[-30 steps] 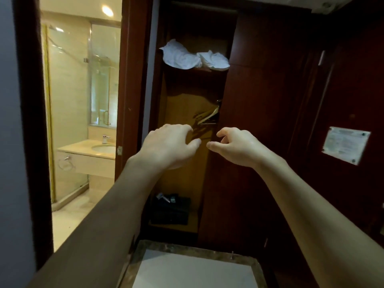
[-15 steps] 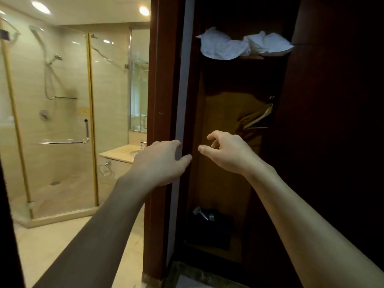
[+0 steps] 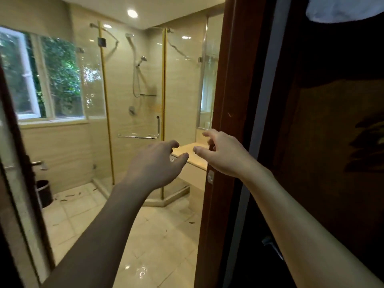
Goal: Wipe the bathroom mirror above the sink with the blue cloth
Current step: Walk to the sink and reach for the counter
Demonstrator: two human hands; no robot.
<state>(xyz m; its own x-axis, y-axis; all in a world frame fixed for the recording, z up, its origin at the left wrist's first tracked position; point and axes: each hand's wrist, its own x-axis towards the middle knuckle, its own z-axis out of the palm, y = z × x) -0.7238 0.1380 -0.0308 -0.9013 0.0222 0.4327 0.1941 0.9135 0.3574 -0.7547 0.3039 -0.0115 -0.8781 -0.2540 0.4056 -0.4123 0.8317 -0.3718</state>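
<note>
Both my arms reach forward through a bathroom doorway. My left hand point(image 3: 158, 163) hangs in mid-air with loosely curled fingers and holds nothing. Beside it, my right hand point(image 3: 220, 154) is also empty, fingers relaxed, in front of the dark wooden door frame point(image 3: 226, 100). Behind the hands shows a strip of the beige sink counter point(image 3: 197, 161). A narrow slice of the bathroom mirror point(image 3: 208, 80) appears above it, mostly hidden by the door frame. No blue cloth is in view.
A glass shower enclosure point(image 3: 133, 100) with gold posts fills the far corner. A window point(image 3: 47, 80) is on the left wall, a black bin point(image 3: 43, 193) below it. The tiled floor point(image 3: 145, 235) is glossy. A dark wardrobe point(image 3: 332, 142) stands on the right.
The view has swung left from the wardrobe into the bathroom. The shower, window and floor now fill the frame. Both hands stay raised, empty and close together.
</note>
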